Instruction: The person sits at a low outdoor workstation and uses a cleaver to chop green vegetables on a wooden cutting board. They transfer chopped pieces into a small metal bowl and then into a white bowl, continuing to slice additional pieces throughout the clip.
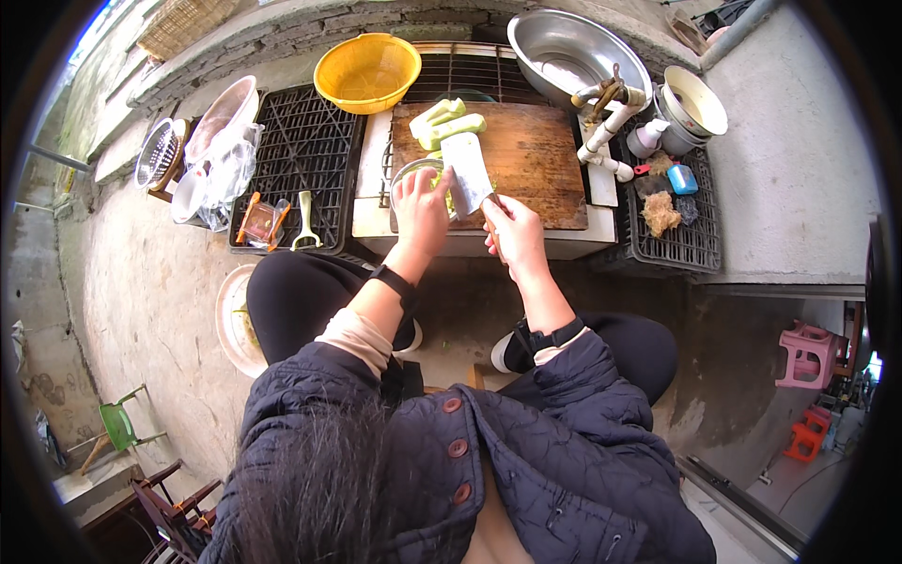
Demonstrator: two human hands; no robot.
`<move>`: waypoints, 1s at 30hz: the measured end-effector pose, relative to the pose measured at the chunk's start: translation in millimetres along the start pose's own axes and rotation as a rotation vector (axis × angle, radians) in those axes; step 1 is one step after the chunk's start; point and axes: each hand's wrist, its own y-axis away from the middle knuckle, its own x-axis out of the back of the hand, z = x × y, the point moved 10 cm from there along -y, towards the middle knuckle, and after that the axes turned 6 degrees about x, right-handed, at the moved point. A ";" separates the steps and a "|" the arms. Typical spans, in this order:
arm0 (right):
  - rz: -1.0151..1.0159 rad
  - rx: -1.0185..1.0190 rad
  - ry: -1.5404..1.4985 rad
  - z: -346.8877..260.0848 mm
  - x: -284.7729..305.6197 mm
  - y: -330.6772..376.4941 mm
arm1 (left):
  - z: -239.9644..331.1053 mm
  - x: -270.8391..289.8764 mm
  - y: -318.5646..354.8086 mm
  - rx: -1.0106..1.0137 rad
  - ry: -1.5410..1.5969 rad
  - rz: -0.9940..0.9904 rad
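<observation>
A cleaver (468, 171) is gripped by its wooden handle in my right hand (517, 233), its broad blade tilted up and away over the board's left part. My left hand (420, 209) is beside the blade, fingers apart, the index finger at or very near the blade's left edge. Under those fingers is a metal bowl (411, 166) with light-green bits in it, partly hidden by the hand. Beyond the blade, several peeled pale-green vegetable pieces (458, 130) lie on the wooden cutting board (537, 169).
Behind the board stand a yellow plastic basin (368, 73) and a large steel basin (573, 58). A tap on a white pipe (603, 132) rises at the right. On the left black crate (305, 141) lies a peeler (305, 221). A dish (235, 320) sits by my left knee.
</observation>
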 end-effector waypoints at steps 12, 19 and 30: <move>0.022 0.017 -0.035 -5.2 1.8 -3.5 | 25.5 19.9 11.2 -0.152 0.135 0.087; 0.062 0.035 -0.108 -8.2 7.1 -8.9 | 1.5 -0.8 5.5 0.014 0.010 -0.055; 0.266 0.430 0.901 -37.1 88.6 -17.1 | -24.4 -20.2 -17.2 0.172 0.008 -0.132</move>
